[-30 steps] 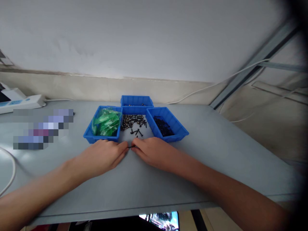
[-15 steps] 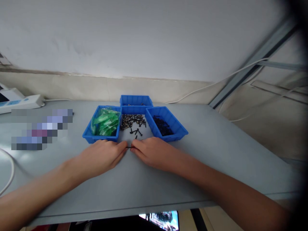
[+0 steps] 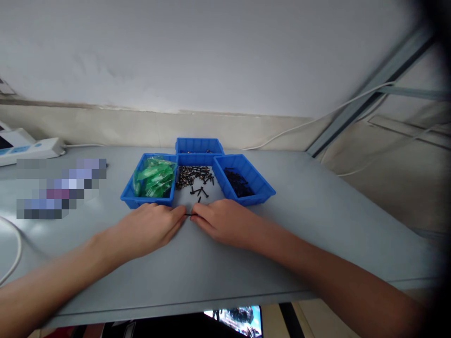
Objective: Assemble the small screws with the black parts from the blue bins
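Pinching a thin dark piece [image 3: 188, 215] between left hand [image 3: 158, 224] and right hand [image 3: 221, 220], right in the gap | holding it in a narrow, closed grip from both sides | cannot tell whether touching the tabletop [image 3: 211, 272] | looking just past it to loose screws [image 3: 190, 177], bordered by three blue bins [image 3: 197, 160]

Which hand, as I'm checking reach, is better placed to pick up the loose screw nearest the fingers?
Probably the right hand: the screw lies just beyond it, while the left hand sits farther off. Both seem to pinch a thin dark piece, so either might need freeing first.
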